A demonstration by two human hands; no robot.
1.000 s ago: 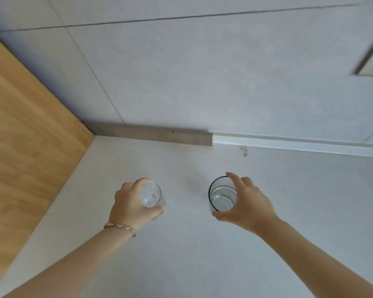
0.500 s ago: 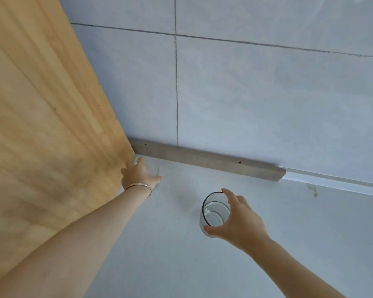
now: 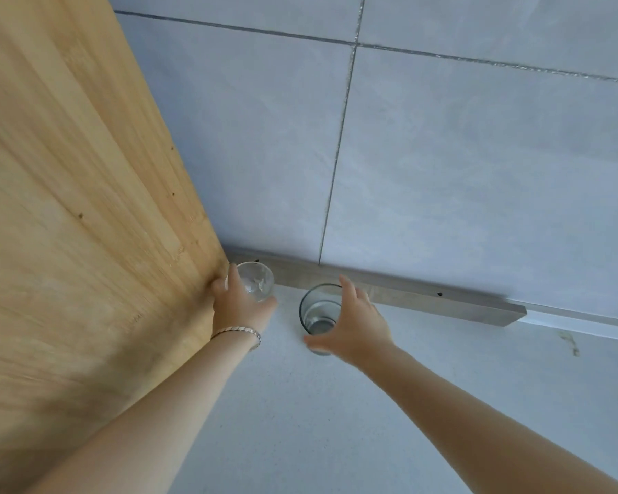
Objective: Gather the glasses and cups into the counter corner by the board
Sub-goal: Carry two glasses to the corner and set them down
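Note:
A clear glass (image 3: pixel 257 285) stands in the counter corner, right against the wooden board (image 3: pixel 86 226) and the wall strip. My left hand (image 3: pixel 238 308) is wrapped around its near side, thumb to the right. A second glass with a dark rim (image 3: pixel 316 310) stands on the counter just to the right of the first. My right hand (image 3: pixel 350 324) curls around it, with fingers over the far rim and thumb at its base.
The tall wooden board leans on the left and closes off that side. A grey tiled wall (image 3: pixel 443 155) rises behind, with a grey-brown strip (image 3: pixel 407 295) along its foot. The pale counter (image 3: pixel 318 422) stretches toward me and to the right.
Both hands carried their glasses forward and left into the corner. The left glass has reached the board, and the right glass has come up beside it.

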